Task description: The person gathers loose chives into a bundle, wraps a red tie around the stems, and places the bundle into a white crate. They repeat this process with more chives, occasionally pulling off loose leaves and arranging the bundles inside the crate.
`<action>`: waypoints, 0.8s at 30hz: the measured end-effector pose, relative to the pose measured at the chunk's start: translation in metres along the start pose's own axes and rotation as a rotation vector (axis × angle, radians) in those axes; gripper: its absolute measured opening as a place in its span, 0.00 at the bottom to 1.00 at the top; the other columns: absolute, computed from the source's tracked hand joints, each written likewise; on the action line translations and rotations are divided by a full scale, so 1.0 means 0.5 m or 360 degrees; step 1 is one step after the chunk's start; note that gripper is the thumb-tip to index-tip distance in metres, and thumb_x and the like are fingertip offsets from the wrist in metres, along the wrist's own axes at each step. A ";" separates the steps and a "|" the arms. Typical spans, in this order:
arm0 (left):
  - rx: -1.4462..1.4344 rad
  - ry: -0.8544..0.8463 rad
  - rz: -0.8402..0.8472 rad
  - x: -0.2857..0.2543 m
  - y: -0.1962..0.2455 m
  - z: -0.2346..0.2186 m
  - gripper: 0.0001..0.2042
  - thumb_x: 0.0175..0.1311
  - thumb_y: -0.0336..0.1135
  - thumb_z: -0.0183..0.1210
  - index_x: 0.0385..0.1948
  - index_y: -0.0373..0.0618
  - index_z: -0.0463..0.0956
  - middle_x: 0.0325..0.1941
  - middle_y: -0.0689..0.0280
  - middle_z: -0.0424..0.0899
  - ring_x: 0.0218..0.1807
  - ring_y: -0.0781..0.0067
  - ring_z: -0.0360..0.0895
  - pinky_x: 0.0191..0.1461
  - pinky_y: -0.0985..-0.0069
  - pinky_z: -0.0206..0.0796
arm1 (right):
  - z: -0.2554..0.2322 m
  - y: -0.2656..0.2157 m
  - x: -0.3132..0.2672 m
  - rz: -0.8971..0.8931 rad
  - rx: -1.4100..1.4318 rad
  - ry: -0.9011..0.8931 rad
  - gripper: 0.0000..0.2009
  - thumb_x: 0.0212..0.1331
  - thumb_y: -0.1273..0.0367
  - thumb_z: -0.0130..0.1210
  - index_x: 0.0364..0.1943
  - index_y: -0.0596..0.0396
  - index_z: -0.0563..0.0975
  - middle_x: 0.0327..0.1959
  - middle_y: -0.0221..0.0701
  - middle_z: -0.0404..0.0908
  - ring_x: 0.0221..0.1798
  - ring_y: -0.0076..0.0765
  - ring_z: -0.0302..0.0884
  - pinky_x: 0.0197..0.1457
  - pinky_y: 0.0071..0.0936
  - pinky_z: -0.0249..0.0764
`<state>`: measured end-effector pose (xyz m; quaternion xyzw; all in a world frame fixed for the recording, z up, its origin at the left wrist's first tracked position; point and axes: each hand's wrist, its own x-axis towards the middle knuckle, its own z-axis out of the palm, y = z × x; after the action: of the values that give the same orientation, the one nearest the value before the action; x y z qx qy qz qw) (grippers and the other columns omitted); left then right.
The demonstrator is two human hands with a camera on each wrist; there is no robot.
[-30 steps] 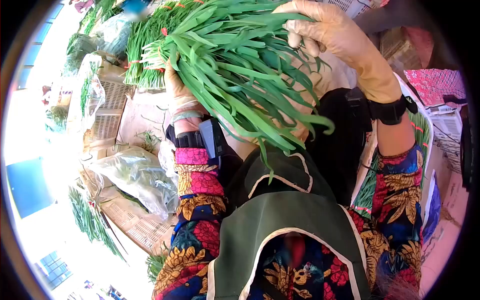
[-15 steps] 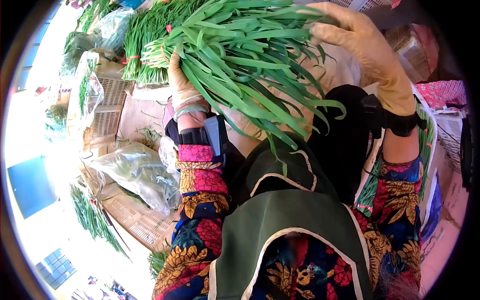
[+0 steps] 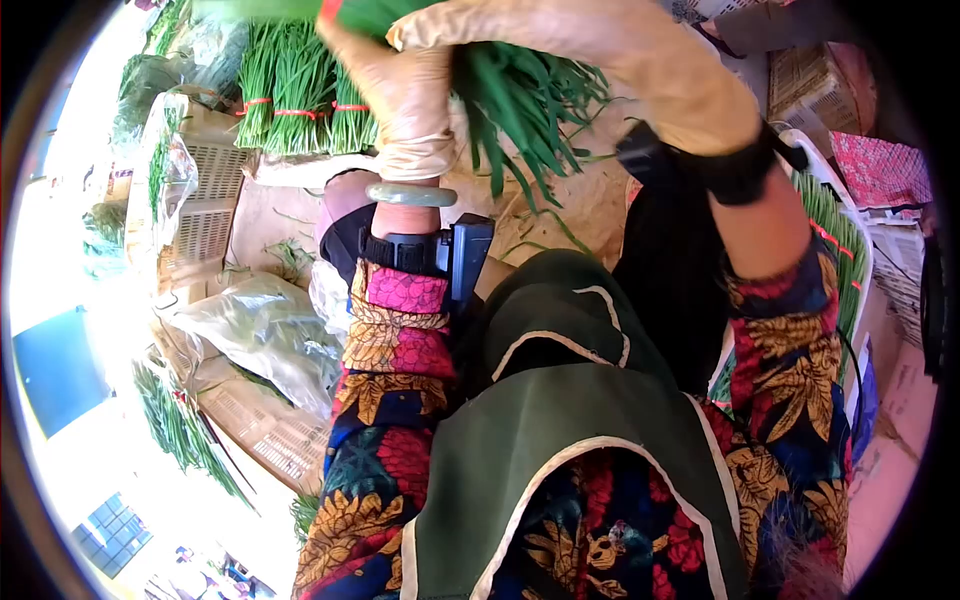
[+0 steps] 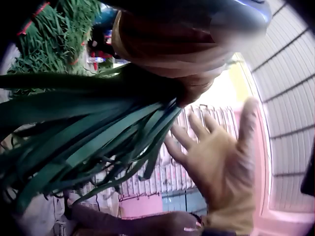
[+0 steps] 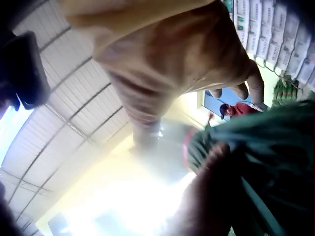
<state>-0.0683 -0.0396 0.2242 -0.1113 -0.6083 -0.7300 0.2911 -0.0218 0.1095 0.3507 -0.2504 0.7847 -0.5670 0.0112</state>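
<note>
A bunch of long, flat-leaved garlic chives [image 3: 530,110] spreads from my gloved left hand [image 3: 405,105], which grips it near its tied end at the top of the head view. In the left wrist view the dark green leaves [image 4: 98,132] fan out from that fist. My gloved right hand [image 3: 600,50] reaches over the bunch, next to the left hand. Its fingers are spread and straight, with the palm [image 4: 216,157] facing the left wrist camera. A red band [image 3: 330,8] shows at the bunch's tied end, partly cut off by the frame.
Several chive bundles [image 3: 300,95] with red bands stand beyond my left hand. Plastic crates [image 3: 205,215] and a clear plastic bag [image 3: 265,325] are on the left. On the right, more banded greens [image 3: 835,230] lie in a white-edged container beside my arm.
My left hand has raised and turned the bunch, swinging its tied end up and left. The right hand has moved left from the leaf tips to beside the left hand.
</note>
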 end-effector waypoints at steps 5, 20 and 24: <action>-0.0026 -0.0860 -0.0162 -0.050 0.076 0.049 0.45 0.52 0.18 0.64 0.73 0.44 0.47 0.61 0.59 0.70 0.55 0.72 0.73 0.52 0.77 0.70 | -0.014 0.213 0.027 -0.0288 0.0294 0.0639 0.28 0.50 0.78 0.63 0.58 0.61 0.67 0.49 0.33 0.78 0.48 0.30 0.78 0.55 0.27 0.76; -0.0338 -0.1209 -0.1154 -0.048 0.065 0.046 0.37 0.55 0.34 0.70 0.64 0.33 0.59 0.58 0.55 0.74 0.58 0.66 0.73 0.62 0.71 0.67 | -0.042 0.243 -0.062 0.0281 0.1527 0.0173 0.20 0.64 0.64 0.50 0.56 0.61 0.72 0.46 0.38 0.82 0.45 0.33 0.82 0.49 0.27 0.80; -0.0350 -0.0927 -0.1317 -0.074 0.034 0.029 0.26 0.56 0.28 0.67 0.56 0.35 0.68 0.46 0.59 0.81 0.44 0.68 0.80 0.50 0.72 0.75 | -0.030 0.235 -0.076 0.0432 0.1651 -0.0104 0.20 0.65 0.65 0.54 0.59 0.56 0.70 0.48 0.34 0.80 0.47 0.32 0.81 0.51 0.28 0.79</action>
<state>-0.0319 -0.0166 0.2225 -0.0898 -0.5768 -0.7825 -0.2167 -0.0381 0.1655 0.2408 -0.1257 0.4260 -0.8656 0.2312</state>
